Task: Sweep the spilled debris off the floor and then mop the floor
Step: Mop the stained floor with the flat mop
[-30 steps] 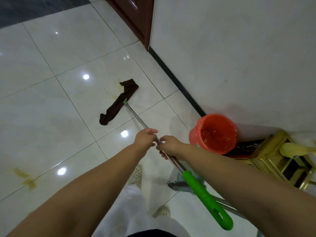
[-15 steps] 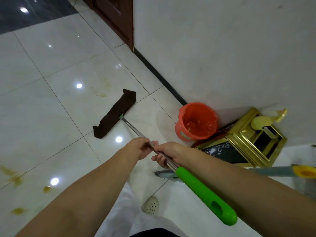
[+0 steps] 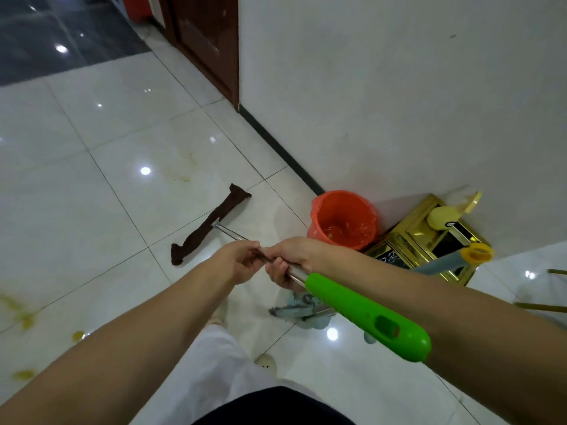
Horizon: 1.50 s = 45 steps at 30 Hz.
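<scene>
Taking the orange bucket [image 3: 343, 220] by the wall as the landmark, the yellow-brown stains [image 3: 21, 317] lay farthest to its left, scattered over the white tiled floor [image 3: 76, 210] near the left edge of the view, with fainter yellow smears [image 3: 184, 170] on a tile up and to the bucket's left. Closer to the bucket, still on its left, the dark brown mop cloth [image 3: 211, 223] lay flat and stretched out on the floor, joined at its middle to the metal mop handle [image 3: 230, 234], which ran back towards the person. The left hand [image 3: 237, 260], below and left of the bucket, had its fingers curled round the metal shaft. The right hand [image 3: 290, 260], just beside it and directly below the bucket's left side, was wrapped round the same shaft where the green grip [image 3: 365, 317] began; that green grip reached down and to the right, crossing in front of the right forearm. Beneath the hands, below the bucket, a grey dustpan-like tool [image 3: 294, 311] lay on the floor. The bucket itself held yellowish bits inside. Just to its right, touching or nearly so, sat a gold-framed object [image 3: 411, 237] with a pale yellow item [image 3: 441, 219] on top, and a grey handle with a yellow end [image 3: 478, 253] crossed in front of it.
</scene>
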Each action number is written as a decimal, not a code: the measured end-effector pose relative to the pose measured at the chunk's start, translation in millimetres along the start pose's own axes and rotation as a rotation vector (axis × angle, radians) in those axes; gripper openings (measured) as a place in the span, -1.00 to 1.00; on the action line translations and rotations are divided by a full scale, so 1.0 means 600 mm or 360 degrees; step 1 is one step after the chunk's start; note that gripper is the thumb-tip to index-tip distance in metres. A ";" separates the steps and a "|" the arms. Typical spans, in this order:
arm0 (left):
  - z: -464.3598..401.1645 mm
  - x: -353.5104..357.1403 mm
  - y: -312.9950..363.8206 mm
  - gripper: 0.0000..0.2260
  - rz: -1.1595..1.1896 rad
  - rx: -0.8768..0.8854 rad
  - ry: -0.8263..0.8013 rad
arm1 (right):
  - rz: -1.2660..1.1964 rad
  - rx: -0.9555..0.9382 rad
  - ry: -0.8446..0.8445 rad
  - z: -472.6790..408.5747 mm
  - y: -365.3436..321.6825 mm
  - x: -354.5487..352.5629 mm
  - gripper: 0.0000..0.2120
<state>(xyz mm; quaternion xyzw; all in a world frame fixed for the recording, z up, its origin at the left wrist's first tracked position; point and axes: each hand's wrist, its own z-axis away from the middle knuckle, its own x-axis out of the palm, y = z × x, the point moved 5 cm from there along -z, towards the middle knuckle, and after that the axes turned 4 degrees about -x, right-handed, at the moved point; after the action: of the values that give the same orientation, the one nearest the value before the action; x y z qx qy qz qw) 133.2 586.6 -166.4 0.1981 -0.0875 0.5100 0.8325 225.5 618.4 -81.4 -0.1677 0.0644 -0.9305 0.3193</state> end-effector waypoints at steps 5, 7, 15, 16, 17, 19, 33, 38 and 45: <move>-0.001 -0.014 0.005 -0.77 0.0010 -0.0008 -0.0009 | 0.0029 -0.0019 -0.0009 0.010 -0.005 0.015 -0.66; -0.011 -0.022 0.008 -0.75 0.0011 0.0006 -0.0002 | 0.0032 -0.0009 -0.0001 0.001 -0.007 0.021 -0.66; -0.074 -0.070 0.049 -0.72 0.0099 -0.0001 0.0098 | -0.0056 0.0041 0.0005 -0.073 -0.037 0.052 -0.64; -0.081 -0.074 0.060 -0.72 0.0106 -0.0006 0.0097 | -0.0078 0.0041 -0.0008 -0.082 -0.047 0.057 -0.65; -0.088 -0.077 0.072 -0.73 0.0112 0.0003 0.0101 | -0.0102 0.0042 -0.0022 -0.090 -0.058 0.062 -0.66; -0.099 -0.082 0.102 -0.75 0.0133 0.0036 0.0133 | -0.0164 0.0047 -0.0040 -0.104 -0.082 0.073 -0.68; -0.162 -0.124 0.403 -0.76 0.0158 0.0107 0.0225 | -0.0408 0.0065 -0.0143 -0.230 -0.330 0.217 -0.70; -0.185 -0.141 0.520 -0.77 0.0175 0.0111 0.0252 | -0.0464 0.0009 -0.0125 -0.279 -0.425 0.270 -0.72; -0.225 -0.162 0.654 -0.77 0.0146 0.0114 0.0289 | -0.0487 -0.0030 -0.0123 -0.330 -0.540 0.331 -0.72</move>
<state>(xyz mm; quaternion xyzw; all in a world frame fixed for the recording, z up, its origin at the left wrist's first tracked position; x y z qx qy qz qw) -266.1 721.6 -227.9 0.1764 -0.0024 0.5663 0.8051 -176.9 754.1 -139.3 -0.2143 0.0344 -0.9605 0.1745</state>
